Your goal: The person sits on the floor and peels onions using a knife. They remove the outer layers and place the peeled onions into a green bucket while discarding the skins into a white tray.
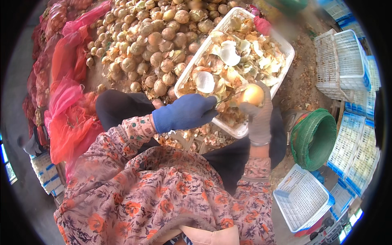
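My left hand (pixel 183 111), in a blue knit glove, grips a knife whose thin blade (pixel 228 97) reaches right to a peeled yellow onion (pixel 253 94). The handle is hidden inside my fist. My right hand (pixel 259 113), in a grey glove, holds that onion from below and from the right side. Both hands are over the near end of a white plastic crate (pixel 232 134). Dry onion skins (pixel 226 78) fill the crate, with white cup-shaped pieces (pixel 204 82) of onion layer among them.
A heap of unpeeled onions (pixel 156 39) covers the ground beyond my left knee. Red mesh sacks (pixel 69 55) line the left side. To my right stand a rolled green mesh sack (pixel 312 141), a white basket (pixel 301 197) and stacked white-and-blue crates (pixel 350 144).
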Motion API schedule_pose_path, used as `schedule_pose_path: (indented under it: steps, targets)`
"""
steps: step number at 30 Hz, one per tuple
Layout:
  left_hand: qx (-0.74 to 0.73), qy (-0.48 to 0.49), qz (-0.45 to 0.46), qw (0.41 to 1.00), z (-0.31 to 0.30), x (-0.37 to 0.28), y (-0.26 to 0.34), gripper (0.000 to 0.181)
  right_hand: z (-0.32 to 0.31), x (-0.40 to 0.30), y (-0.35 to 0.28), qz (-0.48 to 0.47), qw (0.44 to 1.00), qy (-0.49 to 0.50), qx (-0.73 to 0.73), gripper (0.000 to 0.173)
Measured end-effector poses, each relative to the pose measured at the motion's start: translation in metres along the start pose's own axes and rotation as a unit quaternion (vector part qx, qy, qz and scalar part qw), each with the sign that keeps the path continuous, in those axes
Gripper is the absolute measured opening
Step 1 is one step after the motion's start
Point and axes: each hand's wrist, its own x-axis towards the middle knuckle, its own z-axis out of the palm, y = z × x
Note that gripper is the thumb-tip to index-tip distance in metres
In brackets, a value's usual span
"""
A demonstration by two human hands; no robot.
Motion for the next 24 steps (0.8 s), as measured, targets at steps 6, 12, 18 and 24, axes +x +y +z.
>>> schedule_pose_path:
  steps: [6, 12, 18, 24]
  targets:
    - [0.080, -0.045, -0.024, 0.996, -0.011, 0.012, 0.004, 0.025, -0.006, 0.011, 0.017, -0.182, 0.941, 0.035, -0.283, 0.077]
    - [0.199, -0.002, 0.066, 0.978, -0.003, 0.010, -0.023, 0.021, -0.008, 0.003, 0.007, 0.039, 0.988, -0.044, 0.141, 0.070]
    - [0.242, 0.016, 0.126, 0.962, -0.014, 0.015, -0.031, 0.019, -0.014, 0.007, 0.016, 0.036, 0.990, -0.042, 0.131, 0.067]
    - [0.296, -0.009, 0.166, 0.941, -0.026, 0.017, -0.057, 0.016, -0.012, 0.003, 0.024, 0.136, 0.953, -0.094, 0.255, 0.064]
